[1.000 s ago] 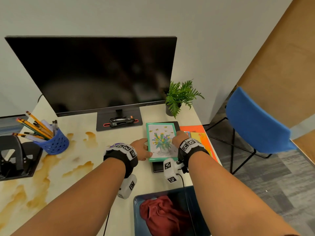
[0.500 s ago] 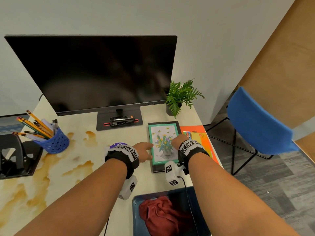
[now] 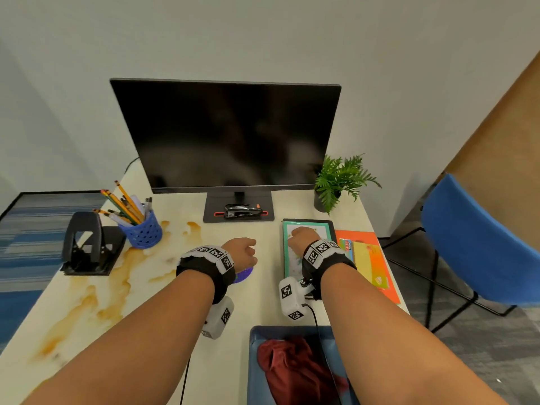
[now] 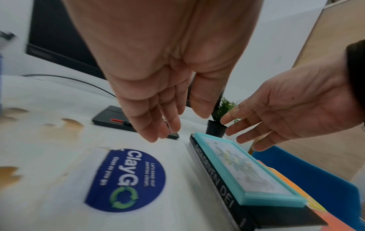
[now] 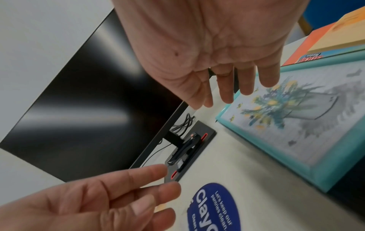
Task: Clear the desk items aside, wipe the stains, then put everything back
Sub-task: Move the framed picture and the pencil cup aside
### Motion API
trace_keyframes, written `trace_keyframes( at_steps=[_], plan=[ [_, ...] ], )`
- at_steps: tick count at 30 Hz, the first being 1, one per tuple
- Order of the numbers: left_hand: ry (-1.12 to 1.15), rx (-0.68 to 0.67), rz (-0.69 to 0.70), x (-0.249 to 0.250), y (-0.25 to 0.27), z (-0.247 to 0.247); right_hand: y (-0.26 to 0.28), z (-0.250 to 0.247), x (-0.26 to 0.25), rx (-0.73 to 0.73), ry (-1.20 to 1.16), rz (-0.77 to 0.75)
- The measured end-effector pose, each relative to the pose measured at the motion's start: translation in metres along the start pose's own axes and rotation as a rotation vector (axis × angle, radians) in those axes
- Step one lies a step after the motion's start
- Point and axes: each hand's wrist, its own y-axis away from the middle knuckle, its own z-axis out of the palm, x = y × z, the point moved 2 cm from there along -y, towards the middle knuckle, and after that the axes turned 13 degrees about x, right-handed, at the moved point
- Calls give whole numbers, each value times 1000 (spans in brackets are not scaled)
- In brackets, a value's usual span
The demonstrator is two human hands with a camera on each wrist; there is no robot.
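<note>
The frame (image 3: 306, 247) lies flat on a dark book (image 4: 223, 186), right of the monitor (image 3: 225, 135) base, stacked there, we judge, to free the stained surface. Our right hand (image 3: 302, 239) hovers just above the frame, fingers (image 5: 245, 81) loosely extended, holding nothing. Our left hand (image 3: 241, 252) hangs over bare desk (image 3: 263, 311) below the monitor, fingers (image 4: 150, 123) relaxed, also empty, with a blue sticker (image 4: 126, 179) beneath it. Brown stains (image 3: 96, 290) spread left of the monitor around the pencil cup (image 3: 143, 229) and hole punch (image 3: 87, 244), not yet cleared. A red cloth (image 3: 292, 366) waits in a bin (image 3: 252, 361) nearest us.
</note>
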Motion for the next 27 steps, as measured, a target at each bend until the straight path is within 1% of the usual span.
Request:
trace_keyframes(
  at_steps=[3,5,8,11,12,15,22,27],
  plan=[
    [-37,54,-17,-17,7,-13,5,3,-17,-26,3,-44],
    [-35,79,-45,-30,12,-23,9,5,-28,-21,-39,-57],
    [16,94,-87,-47,16,-36,19,8,-51,-26,-59,-84],
    [76,112,-121,-65,20,-50,23,17,-78,-63,-50,-90],
    [88,120,-134,-74,20,-55,24,19,-88,-49,-64,-107],
    [91,132,-161,-101,24,-68,30,27,-114,-67,-36,-159],
    [12,105,-230,-177,19,-104,42,60,-171,-72,-72,-163],
    [-11,143,-239,-222,6,-122,51,84,-214,-73,-165,-156]
  ],
)
